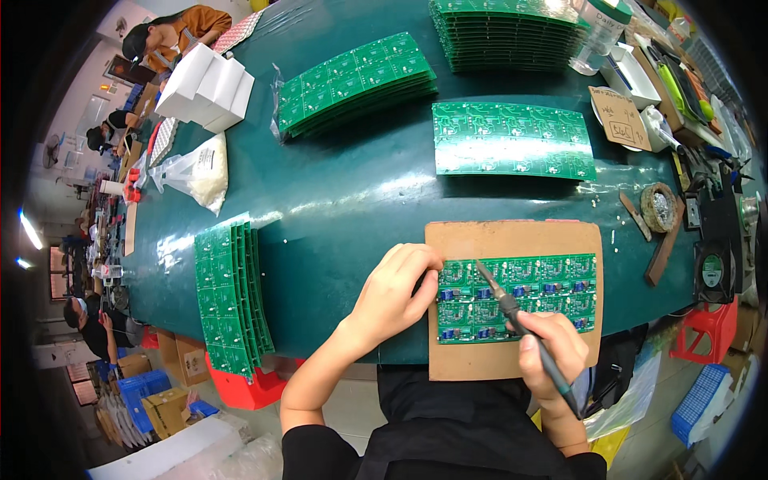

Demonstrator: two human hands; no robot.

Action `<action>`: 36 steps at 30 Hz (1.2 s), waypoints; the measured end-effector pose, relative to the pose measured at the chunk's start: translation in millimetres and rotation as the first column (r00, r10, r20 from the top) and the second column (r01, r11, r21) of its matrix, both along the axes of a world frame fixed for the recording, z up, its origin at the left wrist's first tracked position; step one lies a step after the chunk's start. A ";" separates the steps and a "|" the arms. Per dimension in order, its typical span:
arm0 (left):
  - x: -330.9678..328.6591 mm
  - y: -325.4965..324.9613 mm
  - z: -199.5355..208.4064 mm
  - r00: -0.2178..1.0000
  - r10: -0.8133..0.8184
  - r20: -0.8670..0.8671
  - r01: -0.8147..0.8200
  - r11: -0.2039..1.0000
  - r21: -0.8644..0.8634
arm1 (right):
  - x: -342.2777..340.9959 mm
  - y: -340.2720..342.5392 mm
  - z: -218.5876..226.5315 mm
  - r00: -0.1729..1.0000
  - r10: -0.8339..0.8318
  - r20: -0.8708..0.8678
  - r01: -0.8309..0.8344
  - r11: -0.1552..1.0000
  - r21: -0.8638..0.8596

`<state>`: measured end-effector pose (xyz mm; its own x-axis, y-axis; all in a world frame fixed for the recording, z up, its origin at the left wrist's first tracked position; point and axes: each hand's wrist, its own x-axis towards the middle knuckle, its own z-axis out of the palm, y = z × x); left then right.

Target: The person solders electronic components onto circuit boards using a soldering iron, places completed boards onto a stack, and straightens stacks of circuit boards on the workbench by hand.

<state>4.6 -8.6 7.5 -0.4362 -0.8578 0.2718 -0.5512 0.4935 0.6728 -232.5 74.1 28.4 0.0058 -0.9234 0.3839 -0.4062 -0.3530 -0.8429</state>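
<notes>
A green circuit board panel [516, 310] with rows of blue components lies on a brown cardboard sheet [512, 364] at the table's near edge. My right hand [556, 348] grips a soldering iron [507, 303] like a pen. The iron slants up and left, its thin tip over the panel's upper left part; contact cannot be made out. My left hand [392, 294] rests at the panel's left edge, its index finger and thumb curled close together by the upper left corner. Whatever those fingers pinch is hidden.
Stacked green panels [232, 296] stand at the left; more board stacks [360, 84] [512, 36] lie farther back. Another panel [512, 140] lies beyond the cardboard. At right are a solder wire roll [658, 208] and a small fan [711, 270]. White boxes [206, 88] and co-workers are far left.
</notes>
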 end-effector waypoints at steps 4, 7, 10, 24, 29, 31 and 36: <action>-19.3 3.3 2.5 0.999 0.027 -0.043 -0.025 0.999 0.047 | -9.7 1.7 -1.0 1.000 -0.024 0.011 0.024 1.000 0.005; -31.3 1.7 -7.9 0.997 0.004 -0.081 -0.002 1.000 0.021 | -8.8 3.0 -4.3 1.000 -0.025 0.009 0.025 1.000 0.013; -37.4 -0.2 -12.9 0.999 0.010 0.035 -0.008 0.998 -0.056 | -9.1 2.9 -3.9 0.999 -0.041 -0.005 0.041 0.999 0.017; -39.1 -5.0 2.3 0.996 -0.021 0.081 0.021 1.000 -0.005 | -30.5 4.0 -0.2 0.995 -0.094 0.023 0.095 0.995 -0.025; -59.5 -3.2 14.0 1.000 0.005 0.024 -0.009 0.990 0.138 | -46.0 8.1 3.0 0.993 -0.121 -0.009 0.121 0.992 0.019; -68.1 -3.1 4.6 1.000 -0.016 0.019 0.014 0.995 0.095 | -45.7 8.4 -0.7 0.994 -0.111 -0.003 0.111 0.994 0.022; -79.8 -6.9 -7.5 0.996 -0.056 0.077 0.055 0.998 0.006 | -45.4 4.4 -5.9 0.994 -0.110 0.010 0.110 0.994 0.002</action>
